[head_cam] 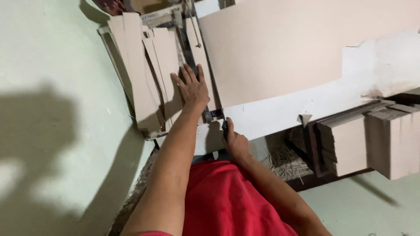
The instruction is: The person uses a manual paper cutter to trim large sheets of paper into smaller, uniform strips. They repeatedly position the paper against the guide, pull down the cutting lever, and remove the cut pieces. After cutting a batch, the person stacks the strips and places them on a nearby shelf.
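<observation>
Left hand [191, 87] is laid flat, fingers spread, on a cardboard strip [168, 65] beside the cutter blade [199, 52]; nothing is grasped. Right hand [234, 142] is closed around the dark cutter handle [225, 128] at the near end. Strip's long axis is seen parallel to the blade, nearer the left hand.

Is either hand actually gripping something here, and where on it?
The right hand is closed around the dark handle at the near end of the paper cutter. The left hand grips nothing; it presses flat on a cardboard strip.
</observation>
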